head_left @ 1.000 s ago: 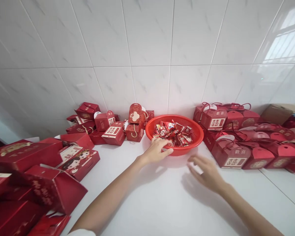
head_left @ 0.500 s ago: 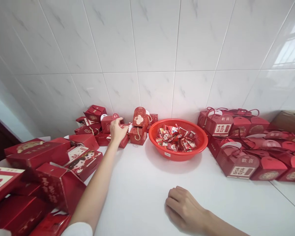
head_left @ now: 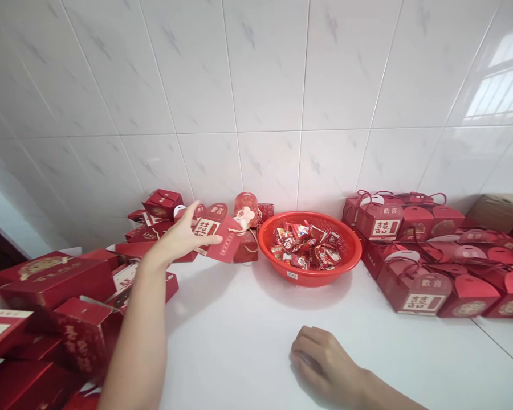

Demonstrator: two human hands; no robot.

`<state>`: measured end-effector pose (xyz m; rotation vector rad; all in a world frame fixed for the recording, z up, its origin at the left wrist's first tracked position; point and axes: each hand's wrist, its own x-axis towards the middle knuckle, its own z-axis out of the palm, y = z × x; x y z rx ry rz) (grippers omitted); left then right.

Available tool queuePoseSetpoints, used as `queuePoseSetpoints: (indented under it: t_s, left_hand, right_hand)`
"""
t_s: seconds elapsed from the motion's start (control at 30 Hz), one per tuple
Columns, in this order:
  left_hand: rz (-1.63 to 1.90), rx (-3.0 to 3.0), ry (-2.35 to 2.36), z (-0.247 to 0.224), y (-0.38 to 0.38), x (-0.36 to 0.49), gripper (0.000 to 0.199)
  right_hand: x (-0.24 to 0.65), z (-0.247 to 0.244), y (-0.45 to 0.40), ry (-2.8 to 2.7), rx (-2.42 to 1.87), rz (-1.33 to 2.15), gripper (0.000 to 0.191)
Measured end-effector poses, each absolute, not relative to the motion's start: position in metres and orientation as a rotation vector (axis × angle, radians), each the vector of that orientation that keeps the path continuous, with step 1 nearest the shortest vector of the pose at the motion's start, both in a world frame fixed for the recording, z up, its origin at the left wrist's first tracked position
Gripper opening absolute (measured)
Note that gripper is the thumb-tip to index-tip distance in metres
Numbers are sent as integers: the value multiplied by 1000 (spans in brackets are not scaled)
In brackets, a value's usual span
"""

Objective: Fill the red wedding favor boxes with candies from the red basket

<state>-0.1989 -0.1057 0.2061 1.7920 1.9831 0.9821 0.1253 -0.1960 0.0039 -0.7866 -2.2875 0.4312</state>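
My left hand [head_left: 183,234] grips a red gift box [head_left: 224,242] with a white character panel and a rounded top flap. The box is tilted and raised above the table, in front of other small boxes by the wall. Just behind it stands a patterned red box [head_left: 246,206] with a pale flower shape and a cord. My right hand [head_left: 320,361] rests on the white table with its fingers curled under; whether anything is inside is hidden. Beyond that hand sits a red plastic basket [head_left: 310,278] holding wrapped candies [head_left: 308,245].
Red boxes [head_left: 60,279] are piled along the left side. Rows of handled gift boxes [head_left: 423,290] stand on the right, with a brown cardboard box [head_left: 502,213] behind them. A tiled wall [head_left: 269,85] bounds the back of the white table [head_left: 235,336].
My left hand has picked a gift box out of the group by the wall and lifted it nearer. My right hand stays on the table, curled. The view has shifted slightly.
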Motion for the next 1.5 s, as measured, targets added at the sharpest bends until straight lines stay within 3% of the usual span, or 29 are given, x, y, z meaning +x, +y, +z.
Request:
queuePoseSetpoints:
  t_s: [0.1,0.2,0.37,0.57,0.73,0.83,0.97,1.13,1.27,1.5]
  left_hand:
    - [903,2041,1482,214,-133,-180,127]
    - [692,2185,1164,203,-144,-147,133]
    - [434,2373,1022,174,-149,-88,123]
    - [328,2390,875,154,-148,-66,117]
    - [291,2331,897,150,-146,-59,69]
    - [358,2301,899,150,-148,-55,62]
    - [362,2249,976,148,-148,-56,61]
    - [434,2259,1057,147,-147,-59,49]
    - [536,2322,1043,149,-146,-58,43]
    - [390,2336,1128,140,-140,-61,41]
  right_hand:
    - [132,17,-190,-2059,-923,783,21]
    - [143,33,-183,-1758,-851,1033,37]
    - [165,49,-172,-1484,-696,1061,63]
    - [181,64,-173,-1470,-984,705,34]
    - [178,67,-179,-1674,-983,557,29]
    - [176,69,-183,-1757,-921,452,21]
    - [174,72,-190,-1940,-769,272,36]
    - [169,70,-198,-2161,-746,130,39]
    - [166,71,-200,-2203,-858,228,37]
    - [170,84,-197,-1906,-951,787,28]
